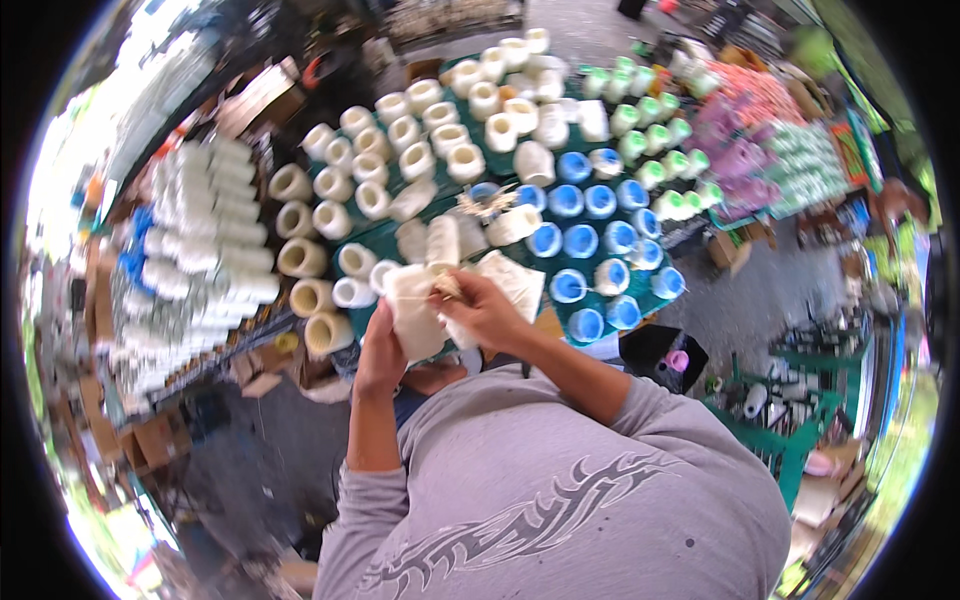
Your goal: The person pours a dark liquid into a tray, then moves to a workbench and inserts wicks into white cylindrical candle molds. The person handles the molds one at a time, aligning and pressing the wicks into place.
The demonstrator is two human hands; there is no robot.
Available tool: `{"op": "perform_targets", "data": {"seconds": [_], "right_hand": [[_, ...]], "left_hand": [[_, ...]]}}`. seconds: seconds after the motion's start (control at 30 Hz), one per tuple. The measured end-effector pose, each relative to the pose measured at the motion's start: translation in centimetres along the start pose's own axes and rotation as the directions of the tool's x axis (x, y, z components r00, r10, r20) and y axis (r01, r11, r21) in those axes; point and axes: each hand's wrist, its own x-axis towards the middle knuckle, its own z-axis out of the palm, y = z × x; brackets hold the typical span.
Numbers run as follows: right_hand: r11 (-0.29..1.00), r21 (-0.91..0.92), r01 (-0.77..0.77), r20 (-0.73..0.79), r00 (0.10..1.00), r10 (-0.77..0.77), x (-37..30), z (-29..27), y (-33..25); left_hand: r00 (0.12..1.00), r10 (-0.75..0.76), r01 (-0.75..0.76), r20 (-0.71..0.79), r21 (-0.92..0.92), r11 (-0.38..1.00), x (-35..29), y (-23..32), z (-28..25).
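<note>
My left hand (pixel 376 350) is wrapped round the side of a white yarn spool (pixel 410 318), held tilted above the near edge of the table. Close against it, my right hand (pixel 487 312) pinches a small cream tuft of yarn (pixel 448 288). A thin pale strand seems to run across the spool toward those fingers. Just beyond my hands stands a cream spool (pixel 443 240), with another spool (pixel 513 225) lying at its right. A loose yarn tangle (pixel 487 206) lies behind them. Beside my right hand is a crumpled white sheet or bag (pixel 515 280).
Rows of cream spools (pixel 402 133) cover the green tabletop's far left. Blue-centred spools (pixel 580 241) stand at right, green-centred ones (pixel 655 138) beyond. White spools are piled high (pixel 205 240) at far left. Purple bundles (pixel 735 155) lie far right; a green machine frame (pixel 800 430) stands lower right.
</note>
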Motion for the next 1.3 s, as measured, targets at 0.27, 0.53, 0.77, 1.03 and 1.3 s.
{"op": "perform_targets", "data": {"seconds": [0.27, 0.53, 0.77, 1.03, 1.3], "right_hand": [[0.984, -0.179, 0.004, -0.025, 1.0, -0.009, -1.2, -1.6, -5.8], [0.779, -0.606, 0.161, 0.049, 0.985, -0.165, -1.4, -1.9, -11.3], [0.539, -0.773, 0.335, 0.196, 0.934, -0.299, -1.8, -1.3, -13.4], [0.463, -0.806, 0.368, 0.234, 0.918, -0.321, -1.5, -0.4, -13.3], [0.484, -0.768, 0.42, 0.334, 0.907, -0.256, -0.4, -0.3, -13.0]], "left_hand": [[0.928, 0.371, -0.34, 0.042, 0.506, 0.793, -1.5, 2.2, 4.1], [0.885, 0.44, -0.371, 0.151, 0.799, 0.472, -3.0, 3.3, 5.8], [0.843, 0.518, -0.367, 0.144, 0.859, 0.357, -3.4, 3.8, 5.8], [0.82, 0.528, -0.407, 0.22, 0.873, 0.269, -3.4, 4.2, 5.6], [0.84, 0.435, -0.413, 0.325, 0.902, 0.124, -4.3, 5.6, 6.5]]}}
